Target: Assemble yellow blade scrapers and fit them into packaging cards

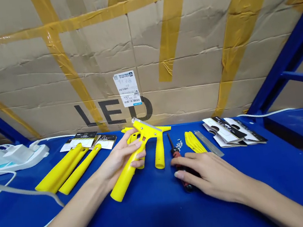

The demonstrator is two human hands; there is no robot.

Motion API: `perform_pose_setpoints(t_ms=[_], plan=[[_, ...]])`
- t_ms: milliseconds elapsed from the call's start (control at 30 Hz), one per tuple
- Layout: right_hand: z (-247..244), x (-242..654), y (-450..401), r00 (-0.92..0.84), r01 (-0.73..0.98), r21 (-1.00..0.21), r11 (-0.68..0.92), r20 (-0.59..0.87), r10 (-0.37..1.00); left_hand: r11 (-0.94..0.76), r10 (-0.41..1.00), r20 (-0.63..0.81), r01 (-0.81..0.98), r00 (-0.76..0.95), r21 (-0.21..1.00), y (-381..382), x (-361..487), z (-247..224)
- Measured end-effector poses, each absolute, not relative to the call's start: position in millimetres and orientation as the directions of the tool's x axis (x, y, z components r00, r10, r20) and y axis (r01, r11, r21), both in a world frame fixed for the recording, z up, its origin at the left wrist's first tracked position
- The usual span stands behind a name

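Note:
My left hand (122, 154) is wrapped round the handle of a yellow scraper (122, 181), whose wide head with a metal strip and screws points up and away. Behind it lie more yellow scrapers, partly hidden; one handle (160, 153) shows just to the right. My right hand (211, 171) rests low over the table, its thumb and fingers about the red and black handle of a screwdriver (176, 153). The screwdriver's shaft points away from me. Beside that shaft is a small heap of screws (178, 144).
Yellow plastic pieces (194, 143) and clear strips (210, 144) lie right of the screws, with printed cards (229, 133) farther right. Yellow handles (62, 169) lie on the left, near a power strip (29, 158) with loose cables. A large taped carton (190, 65) stands behind.

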State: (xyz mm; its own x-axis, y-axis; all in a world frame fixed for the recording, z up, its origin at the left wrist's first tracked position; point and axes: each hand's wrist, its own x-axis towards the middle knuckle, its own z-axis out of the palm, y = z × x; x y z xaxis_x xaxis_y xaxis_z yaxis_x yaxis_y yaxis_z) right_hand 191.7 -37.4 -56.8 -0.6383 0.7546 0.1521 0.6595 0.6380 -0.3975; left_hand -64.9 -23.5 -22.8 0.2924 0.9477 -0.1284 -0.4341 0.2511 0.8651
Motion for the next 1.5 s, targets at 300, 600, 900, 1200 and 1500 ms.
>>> perform_pose_setpoints(t_ms=[300, 600, 900, 1200, 1500], plan=[[-60, 190, -36, -0.45, 0.508, -0.71, 0.487, 0.263, 0.853, 0.233, 0.958, -0.121, -0.462, 0.259, 0.856, -28, -67, -23], [-51, 214, -23, -0.228, 0.389, -0.819, 0.422, 0.358, 0.905, 0.258, 0.961, -0.182, -0.429, 0.211, 0.866, -31, -63, -26], [-51, 219, -21, -0.166, 0.514, -0.729, 0.452, 0.432, 0.886, 0.242, 0.969, -0.194, -0.403, 0.155, 0.883, -32, -62, -21], [-50, 217, -19, -0.21, 0.526, -0.702, 0.481, 0.441, 0.873, 0.226, 0.969, -0.162, -0.403, 0.187, 0.887, -32, -64, -23], [-47, 225, -17, -0.346, 0.565, -0.507, 0.651, 0.571, 0.745, 0.185, 0.977, -0.135, -0.338, 0.167, 0.923, -35, -62, -29]])
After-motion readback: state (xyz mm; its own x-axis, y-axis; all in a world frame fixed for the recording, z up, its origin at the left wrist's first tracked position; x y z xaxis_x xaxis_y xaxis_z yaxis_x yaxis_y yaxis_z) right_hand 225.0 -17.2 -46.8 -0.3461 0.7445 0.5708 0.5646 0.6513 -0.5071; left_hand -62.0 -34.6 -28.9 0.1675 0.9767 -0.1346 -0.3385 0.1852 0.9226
